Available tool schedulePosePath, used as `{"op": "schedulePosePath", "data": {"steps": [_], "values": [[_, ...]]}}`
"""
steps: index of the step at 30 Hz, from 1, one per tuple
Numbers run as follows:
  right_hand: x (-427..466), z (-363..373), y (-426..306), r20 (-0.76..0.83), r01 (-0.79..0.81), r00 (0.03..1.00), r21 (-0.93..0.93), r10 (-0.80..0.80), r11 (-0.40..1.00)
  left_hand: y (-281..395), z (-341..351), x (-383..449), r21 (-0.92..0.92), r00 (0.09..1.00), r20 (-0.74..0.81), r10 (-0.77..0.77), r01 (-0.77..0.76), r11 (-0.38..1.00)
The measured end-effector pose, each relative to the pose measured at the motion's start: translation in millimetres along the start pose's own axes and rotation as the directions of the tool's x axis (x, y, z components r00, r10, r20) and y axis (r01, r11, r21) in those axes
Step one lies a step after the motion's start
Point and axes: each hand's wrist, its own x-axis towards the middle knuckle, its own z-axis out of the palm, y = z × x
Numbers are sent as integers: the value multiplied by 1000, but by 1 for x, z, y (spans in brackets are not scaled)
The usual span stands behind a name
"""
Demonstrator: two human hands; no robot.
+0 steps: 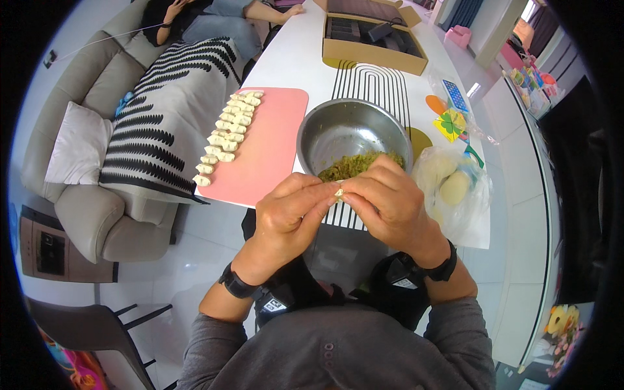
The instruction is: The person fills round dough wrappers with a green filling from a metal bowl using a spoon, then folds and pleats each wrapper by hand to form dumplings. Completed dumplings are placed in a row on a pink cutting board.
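Note:
Both hands meet just over the near rim of a steel mixing bowl, their fingertips pinching one small piece of dough (339,193). My left hand (292,207) holds it from the left, and my right hand (385,200) from the right; the fingers hide most of it. Green chopped filling (348,166) lies in the near part of the steel mixing bowl (336,122). Left of the bowl, folded dumplings (230,126) stand in a long row of pairs along the left edge of a pink mat (275,141). A clear plastic bag (480,195) with pale dough balls (454,187) lies right of my right hand.
An open cardboard box (373,52) with black items stands at the table's far end. Colourful cards or toys (449,124) and a blue dotted object (455,95) lie near the right edge. A person (219,24) sits on the grey sofa (92,78) at the far left.

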Motion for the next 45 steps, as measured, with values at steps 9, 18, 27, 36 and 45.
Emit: {"op": "schedulePosePath", "data": {"steps": [9,18,27,36,45], "values": [[-2,2,1,23,57,998,-26,-56,998,-3,2,-3,6,1000,4,-25,25,1000],[-3,8,1,43,74,996,0,-74,997,-7,1,0,77,997,18,78,-79,994],[-7,9,-2,26,101,995,-13,-101,995,-13,-1,-5,27,994,22,110,-110,994],[5,1,-10,-90,108,989,-96,-117,989,-8,14,-5,-836,953,232,-195,298,461],[-7,-8,-15,-133,29,990,-106,-43,994,-4,19,-16,-815,941,248,-232,332,475]]}}
